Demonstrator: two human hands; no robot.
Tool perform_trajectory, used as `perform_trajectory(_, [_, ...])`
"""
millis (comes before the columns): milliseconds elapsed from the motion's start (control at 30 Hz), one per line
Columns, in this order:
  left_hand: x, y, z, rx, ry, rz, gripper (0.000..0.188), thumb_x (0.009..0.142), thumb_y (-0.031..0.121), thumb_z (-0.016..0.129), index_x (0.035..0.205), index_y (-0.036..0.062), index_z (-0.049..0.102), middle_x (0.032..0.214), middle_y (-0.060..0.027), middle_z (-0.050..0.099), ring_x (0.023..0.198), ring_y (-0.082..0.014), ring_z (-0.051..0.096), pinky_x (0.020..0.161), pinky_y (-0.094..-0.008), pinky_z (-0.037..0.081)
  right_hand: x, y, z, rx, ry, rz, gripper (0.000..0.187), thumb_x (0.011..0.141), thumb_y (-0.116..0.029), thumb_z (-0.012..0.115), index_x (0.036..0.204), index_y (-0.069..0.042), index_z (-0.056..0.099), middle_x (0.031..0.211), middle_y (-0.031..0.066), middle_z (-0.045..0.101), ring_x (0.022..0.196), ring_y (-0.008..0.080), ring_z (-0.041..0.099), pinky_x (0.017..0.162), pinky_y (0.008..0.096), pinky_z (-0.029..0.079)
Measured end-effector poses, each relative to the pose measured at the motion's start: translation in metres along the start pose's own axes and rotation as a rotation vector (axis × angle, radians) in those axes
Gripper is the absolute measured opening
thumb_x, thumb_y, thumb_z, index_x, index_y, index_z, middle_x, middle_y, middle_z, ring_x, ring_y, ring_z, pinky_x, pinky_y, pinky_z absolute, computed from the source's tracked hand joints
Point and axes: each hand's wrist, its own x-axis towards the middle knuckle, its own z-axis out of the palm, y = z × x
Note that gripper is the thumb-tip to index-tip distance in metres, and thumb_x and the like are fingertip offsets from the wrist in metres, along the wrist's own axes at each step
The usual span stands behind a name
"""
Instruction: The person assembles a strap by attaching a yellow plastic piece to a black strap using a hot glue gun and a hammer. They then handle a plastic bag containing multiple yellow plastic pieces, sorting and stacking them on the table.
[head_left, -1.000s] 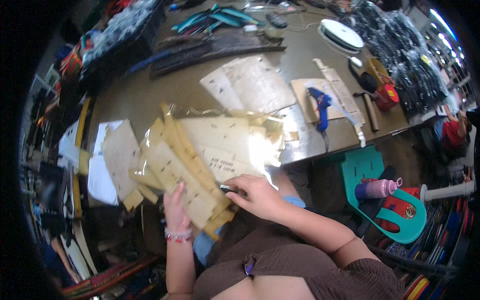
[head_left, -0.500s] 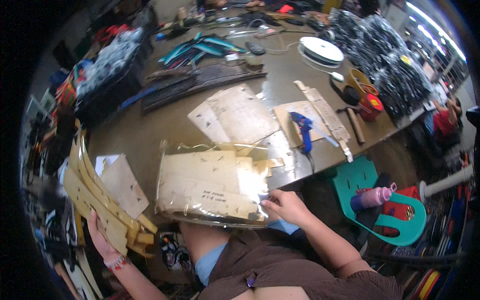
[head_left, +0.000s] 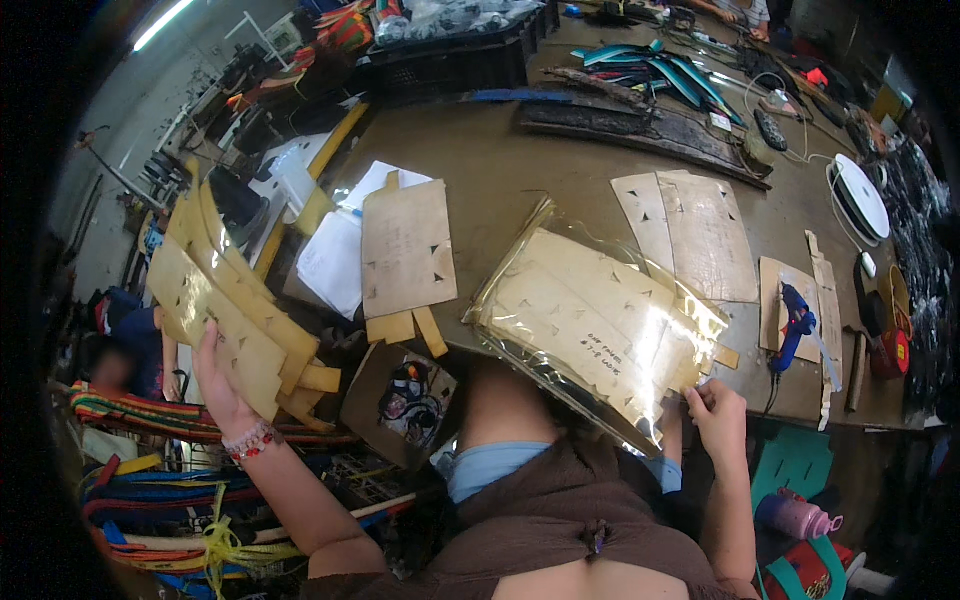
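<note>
My left hand grips a fanned stack of cardboard pattern pieces at its lower edge, thumb on the face, holding it up left of the table. In front of me a clear plastic bag with more cardboard patterns inside lies slanted at the table's near edge, partly over my lap. One pattern has handwriting on it. My right hand is closed with thumb and fingers pinched at the bag's right edge. A small pattern strip sticks out close to those fingers.
Loose patterns and white papers lie to the left, more patterns beyond the bag. A blue glue gun, hammer and white reel are at right. Below the left table edge stands an open box. A person is at far left.
My view has swung left, showing more of that side. The plastic bag now lies more slanted, and my right fingers are pinched at its right edge. My left hand still holds the stack.
</note>
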Motion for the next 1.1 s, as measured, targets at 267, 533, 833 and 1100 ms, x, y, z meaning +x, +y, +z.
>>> perform_trajectory(267, [0.018,-0.050,0.017,0.400,-0.106,-0.053,0.038,0.088,0.013,0.068,0.123,0.0020,0.058,0.112,-0.0060,0.065,0.102,-0.0176,0.061,0.089,-0.0331,0.050,-0.002,0.025,0.009,0.658,-0.023,0.103,0.022,0.092,-0.014,0.067,0.102,0.005,0.063,0.084,0.0080,0.066,0.067,0.0136,0.063,0.059,0.0246,0.051])
perform_trajectory(533, [0.049,-0.171,0.075,1.060,-0.151,0.199,0.051,0.079,0.005,0.071,0.127,-0.0035,0.054,0.113,-0.0181,0.065,0.107,-0.0292,0.064,0.092,-0.0393,0.052,0.017,0.020,0.017,0.873,-0.071,0.063,0.041,0.094,-0.002,0.056,0.133,0.007,0.046,0.102,0.0132,0.062,0.077,0.0154,0.062,0.058,0.0218,0.049])
perform_trajectory(833, [-0.071,-0.198,0.099,0.437,-0.846,-0.594,0.033,0.100,0.030,0.055,0.112,0.0003,0.061,0.097,-0.0116,0.070,0.086,-0.0176,0.069,0.080,-0.0283,0.056,0.049,0.005,0.004,0.671,-0.059,-0.062,0.027,0.088,-0.021,0.072,0.100,0.002,0.064,0.097,0.0106,0.064,0.085,0.0204,0.062,0.076,0.0307,0.052])
perform_trajectory(1100, [-0.147,-0.194,0.142,-0.317,-0.798,-1.179,0.065,0.102,0.045,0.043,0.138,-0.0086,0.036,0.134,-0.0283,0.050,0.125,-0.0380,0.052,0.102,-0.0425,0.048,0.028,-0.086,-0.019,1.195,-0.431,-0.123,0.057,0.096,-0.007,0.055,0.149,-0.010,0.035,0.100,0.0087,0.062,0.076,0.0131,0.057,0.069,0.0249,0.051])
